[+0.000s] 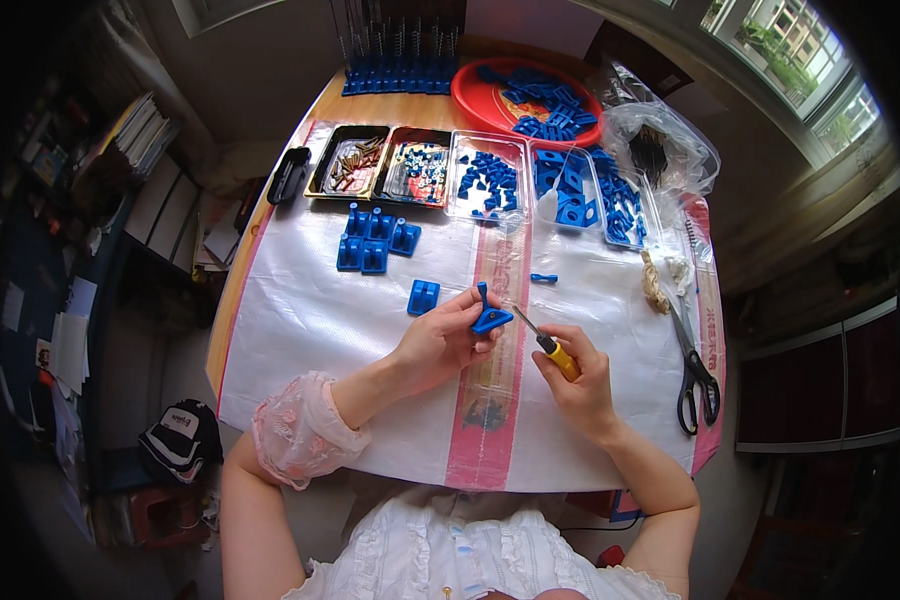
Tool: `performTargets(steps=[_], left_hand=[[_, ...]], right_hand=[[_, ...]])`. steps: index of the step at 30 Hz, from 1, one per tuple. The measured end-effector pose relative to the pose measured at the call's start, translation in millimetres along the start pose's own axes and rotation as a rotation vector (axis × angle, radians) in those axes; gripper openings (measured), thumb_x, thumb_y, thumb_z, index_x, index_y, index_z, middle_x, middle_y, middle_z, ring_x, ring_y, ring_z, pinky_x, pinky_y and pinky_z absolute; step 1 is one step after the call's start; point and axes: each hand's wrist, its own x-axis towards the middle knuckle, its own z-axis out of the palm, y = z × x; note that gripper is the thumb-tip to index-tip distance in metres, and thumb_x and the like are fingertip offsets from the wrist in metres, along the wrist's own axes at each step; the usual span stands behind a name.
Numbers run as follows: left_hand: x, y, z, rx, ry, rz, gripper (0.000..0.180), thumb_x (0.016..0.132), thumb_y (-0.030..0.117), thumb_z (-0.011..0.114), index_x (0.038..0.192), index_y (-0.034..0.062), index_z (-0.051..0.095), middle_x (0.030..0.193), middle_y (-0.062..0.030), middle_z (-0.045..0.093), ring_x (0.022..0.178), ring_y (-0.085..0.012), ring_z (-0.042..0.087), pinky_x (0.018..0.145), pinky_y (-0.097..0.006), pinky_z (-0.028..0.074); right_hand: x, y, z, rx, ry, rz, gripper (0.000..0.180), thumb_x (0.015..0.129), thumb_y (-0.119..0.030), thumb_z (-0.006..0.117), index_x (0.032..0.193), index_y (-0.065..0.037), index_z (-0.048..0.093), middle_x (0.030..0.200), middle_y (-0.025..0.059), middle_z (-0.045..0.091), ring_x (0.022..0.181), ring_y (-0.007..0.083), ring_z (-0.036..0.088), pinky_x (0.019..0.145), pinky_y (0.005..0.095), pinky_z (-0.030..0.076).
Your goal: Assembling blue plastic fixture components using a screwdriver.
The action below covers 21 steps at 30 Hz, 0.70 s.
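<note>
We cannot make out the small parts in the 2 dark trays (347,160); the screwdriver (548,343) tip is hidden behind the blue piece (490,319).

Wooden table (232,300), rounded edge, mostly covered by a white woven plastic sheet (310,310) with pink stripes. On the sheet: a row of trays (450,170) holding brass and blue parts; a cluster of blue plastic blocks (375,240); a single blue block (423,296); a small blue pin (543,278); black-handled scissors (695,370). On bare wood: red bowl (475,100) of blue parts, black case (289,175)
</note>
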Motion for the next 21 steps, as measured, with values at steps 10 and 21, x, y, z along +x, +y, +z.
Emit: performTargets(steps=[10, 21], left_hand=[[0.3, -4.3, -1.5, 0.095, -0.048, -0.037, 0.027, 0.112, 0.026, 0.051, 0.135, 0.0129, 0.053, 0.104, -0.0032, 0.059, 0.081, -0.0094, 0.052, 0.078, -0.025, 0.044], [1.3, -9.3, -2.3, 0.204, -0.077, -0.032, 0.019, 0.114, 0.024, 0.047, 0.129, 0.0142, 0.053, 0.107, 0.0006, 0.059, 0.086, -0.006, 0.052, 0.077, -0.021, 0.045]], right_hand=[[-0.1, 4.7, 1.3, -0.028, 0.012, -0.04, 0.028, 0.093, -0.001, 0.075, 0.119, -0.003, 0.064, 0.08, 0.0102, 0.07, 0.068, 0.0095, 0.063, 0.06, 0.0265, 0.048], [-0.5, 7.5, 4.1, -0.007, 0.027, -0.061, 0.026, 0.093, -0.002, 0.075, 0.117, -0.003, 0.065, 0.074, 0.0067, 0.064, 0.061, 0.0087, 0.054, 0.055, 0.0268, 0.043]])
